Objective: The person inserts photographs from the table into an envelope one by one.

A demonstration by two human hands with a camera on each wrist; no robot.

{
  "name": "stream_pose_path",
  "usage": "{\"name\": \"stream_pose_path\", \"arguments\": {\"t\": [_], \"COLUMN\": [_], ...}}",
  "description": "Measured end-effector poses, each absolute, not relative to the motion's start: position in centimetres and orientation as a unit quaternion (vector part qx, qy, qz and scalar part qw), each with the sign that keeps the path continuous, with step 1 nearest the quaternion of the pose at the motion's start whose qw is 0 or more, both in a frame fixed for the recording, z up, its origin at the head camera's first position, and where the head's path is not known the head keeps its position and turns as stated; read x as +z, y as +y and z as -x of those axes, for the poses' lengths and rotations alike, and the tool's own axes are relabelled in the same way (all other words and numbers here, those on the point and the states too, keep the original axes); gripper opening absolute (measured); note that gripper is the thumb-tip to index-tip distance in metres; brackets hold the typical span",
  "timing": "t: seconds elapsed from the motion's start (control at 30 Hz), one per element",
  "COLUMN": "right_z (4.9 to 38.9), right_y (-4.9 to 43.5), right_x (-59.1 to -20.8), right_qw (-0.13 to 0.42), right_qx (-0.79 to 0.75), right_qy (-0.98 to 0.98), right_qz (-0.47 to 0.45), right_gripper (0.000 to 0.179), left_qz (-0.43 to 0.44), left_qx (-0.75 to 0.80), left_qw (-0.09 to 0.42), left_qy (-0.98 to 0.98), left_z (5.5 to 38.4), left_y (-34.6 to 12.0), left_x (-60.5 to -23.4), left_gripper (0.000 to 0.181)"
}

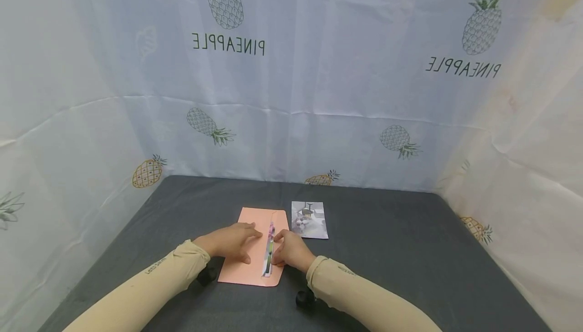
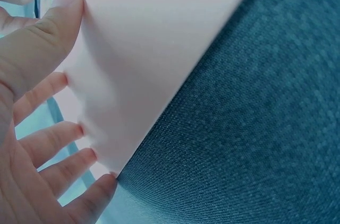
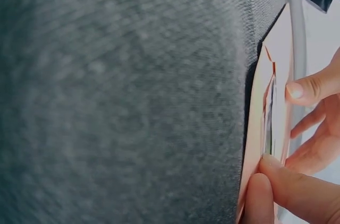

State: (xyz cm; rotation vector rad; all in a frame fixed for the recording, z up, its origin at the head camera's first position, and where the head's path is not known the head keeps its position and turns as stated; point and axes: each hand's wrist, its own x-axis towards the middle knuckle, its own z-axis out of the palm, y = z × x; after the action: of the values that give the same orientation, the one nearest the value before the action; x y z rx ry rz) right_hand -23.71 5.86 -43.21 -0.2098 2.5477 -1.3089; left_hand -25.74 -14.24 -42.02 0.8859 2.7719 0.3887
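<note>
A peach-pink envelope [image 1: 248,266] lies on the dark table, its rounded flap toward the right. A narrow strip of a colourful printed card [image 1: 267,257] shows in the envelope's opening. My left hand [image 1: 231,243] rests on the envelope's left part, fingers spread and fairly straight; in the left wrist view its thumb [image 2: 50,38] lies on the paper and its fingertips are along the edge. At the opening, my right hand [image 1: 292,252] pinches the envelope flap between thumb and finger, as the right wrist view shows. Part of the flap is hidden beneath that hand.
Just beyond my right hand lies a second printed card [image 1: 311,223] with a greyish picture, flat on the dark cloth-covered table [image 1: 387,251]. A white curtain [image 1: 291,79] with pineapple prints encloses the back and sides. Black wrist devices [image 1: 305,299] sit under both sleeves.
</note>
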Motion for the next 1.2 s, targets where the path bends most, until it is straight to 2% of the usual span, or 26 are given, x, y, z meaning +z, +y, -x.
{"name": "stream_pose_path", "arguments": {"t": [0.9,1.2], "right_z": [24.0,24.1], "right_y": [5.9,6.8], "right_x": [-43.4,-42.8], "right_qw": [0.140,0.176], "right_qx": [-0.459,-0.499], "right_qy": [0.873,0.846], "right_qz": [0.083,0.071], "right_gripper": [0.044,0.043], "left_qz": [-0.297,-0.299], "left_qx": [0.135,0.132], "left_qw": [0.104,0.099], "left_qy": [0.939,0.940], "left_z": [25.6,25.8], "left_y": [-14.5,-14.4], "left_x": [-42.1,-42.4], "left_gripper": [0.063,0.063]}}
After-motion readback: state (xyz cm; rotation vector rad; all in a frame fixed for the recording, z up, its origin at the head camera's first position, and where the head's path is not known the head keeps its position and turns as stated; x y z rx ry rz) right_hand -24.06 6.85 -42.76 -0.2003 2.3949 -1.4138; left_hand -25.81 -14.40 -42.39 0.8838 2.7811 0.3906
